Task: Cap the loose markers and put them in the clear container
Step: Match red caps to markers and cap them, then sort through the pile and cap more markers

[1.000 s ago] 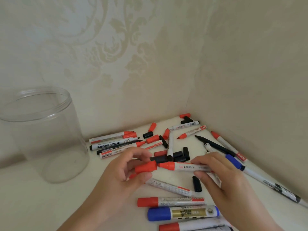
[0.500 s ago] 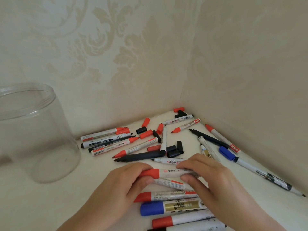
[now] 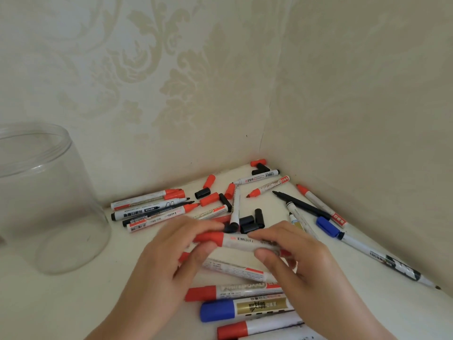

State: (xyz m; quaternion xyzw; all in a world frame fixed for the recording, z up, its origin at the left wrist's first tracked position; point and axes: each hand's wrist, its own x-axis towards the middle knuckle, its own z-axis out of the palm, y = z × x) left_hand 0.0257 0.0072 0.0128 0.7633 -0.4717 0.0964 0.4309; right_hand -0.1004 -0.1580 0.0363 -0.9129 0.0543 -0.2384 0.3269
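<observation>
A white marker with a red cap [image 3: 241,242] lies level between both my hands, just above the table. My left hand [image 3: 176,256] grips the red cap end; my right hand [image 3: 291,256] grips the barrel's other end. The cap sits on the marker. The clear container [image 3: 46,204] stands upright and open at the far left, with nothing visible inside. Many loose markers and caps lie scattered toward the corner: an uncapped red marker [image 3: 268,186], an uncapped black pen [image 3: 300,204], loose red caps [image 3: 209,181] and black caps [image 3: 250,223].
Capped markers lie near me under my hands: a red-capped one [image 3: 232,292] and a blue-capped gold one [image 3: 245,307]. A long pen with a blue cap [image 3: 367,249] runs along the right wall. Patterned walls meet in a corner behind the pile.
One second ago the red cap was apart from the marker's red tip. My hands pushed together and the cap now sits on the marker, held slightly higher than half a second ago.
</observation>
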